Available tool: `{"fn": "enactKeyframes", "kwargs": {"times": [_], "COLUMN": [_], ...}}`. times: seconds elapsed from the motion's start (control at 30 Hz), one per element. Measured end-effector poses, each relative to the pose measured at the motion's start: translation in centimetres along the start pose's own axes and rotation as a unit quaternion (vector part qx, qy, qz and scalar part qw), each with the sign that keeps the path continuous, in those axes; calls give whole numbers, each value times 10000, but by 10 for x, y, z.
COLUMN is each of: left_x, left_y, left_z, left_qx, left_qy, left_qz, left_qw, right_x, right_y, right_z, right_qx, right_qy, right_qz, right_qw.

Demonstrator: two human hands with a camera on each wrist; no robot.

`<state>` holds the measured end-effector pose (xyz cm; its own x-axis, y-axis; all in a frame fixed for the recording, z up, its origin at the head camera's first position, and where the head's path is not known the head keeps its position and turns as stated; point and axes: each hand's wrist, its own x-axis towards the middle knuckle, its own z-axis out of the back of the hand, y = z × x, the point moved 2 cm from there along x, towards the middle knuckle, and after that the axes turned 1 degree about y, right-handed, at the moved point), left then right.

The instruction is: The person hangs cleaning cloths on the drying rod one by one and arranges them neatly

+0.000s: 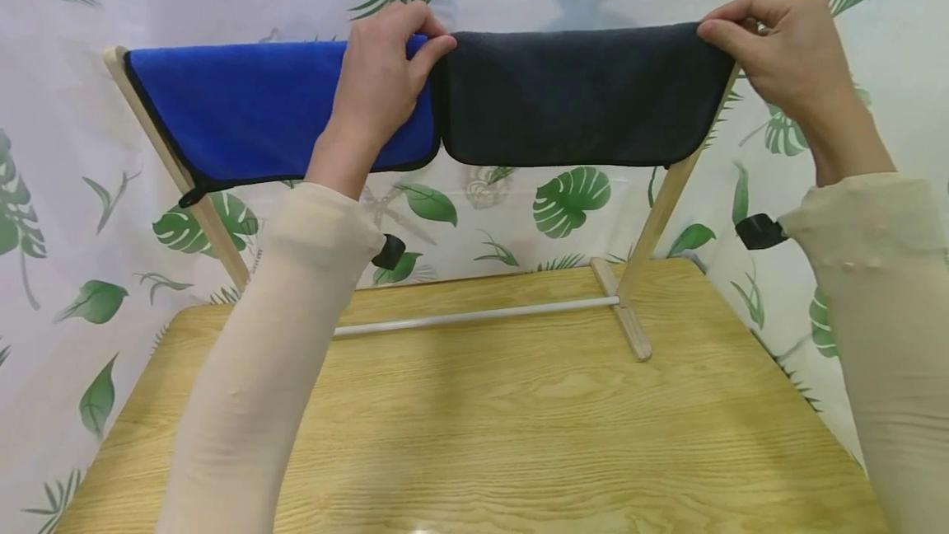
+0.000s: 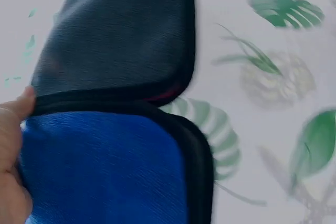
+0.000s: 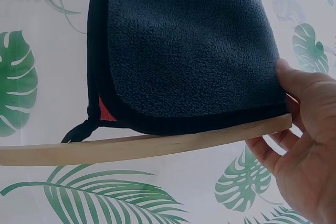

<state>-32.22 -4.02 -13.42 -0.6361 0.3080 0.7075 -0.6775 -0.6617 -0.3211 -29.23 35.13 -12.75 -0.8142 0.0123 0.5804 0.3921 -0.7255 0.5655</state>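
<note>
A dark grey towel point(image 1: 586, 97) with black edging hangs folded over the top of a wooden rack point(image 1: 662, 204), beside a blue towel point(image 1: 245, 110) hung the same way. My left hand point(image 1: 381, 72) pinches the grey towel's upper inner corner, right where the two towels meet, and covers part of the blue one. At the outer upper corner, my right hand point(image 1: 786, 48) pinches the grey towel between thumb and fingers, close to the rack's end post point(image 3: 210, 142). A bit of red underside point(image 3: 106, 109) shows at the grey towel's lower corner.
The rack stands on a wood-grain table point(image 1: 534, 419), with a white lower rod point(image 1: 474, 317) and a wooden foot point(image 1: 632, 328). Behind it hangs a leaf-patterned backdrop point(image 1: 482, 213). A black hanging loop point(image 3: 79, 130) sticks out from the grey towel's lower edge.
</note>
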Motion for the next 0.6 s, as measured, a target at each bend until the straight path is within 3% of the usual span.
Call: {"fn": "enactKeyframes", "kwargs": {"times": [0.1,0.23,0.43,0.6], "left_x": [-7,-13,-31,-56], "left_y": [6,8,7,12], "left_z": [-3,-2,-4,-2], "left_qx": [-33,408,1556,2098], "left_qy": [-303,-359,-140,244], "left_qz": [-420,-511,-624,-708], "left_qw": [9987,9972,9857,9749], "right_x": [1,2,0,-12], "right_y": [0,0,0,-3], "right_z": [-2,-2,-7,-13], "right_qx": [-6,-66,-574,-1247], "right_qy": [14,18,-198,6], "right_qz": [-33,-54,326,869], "right_qw": [10000,10000,9976,9884]}}
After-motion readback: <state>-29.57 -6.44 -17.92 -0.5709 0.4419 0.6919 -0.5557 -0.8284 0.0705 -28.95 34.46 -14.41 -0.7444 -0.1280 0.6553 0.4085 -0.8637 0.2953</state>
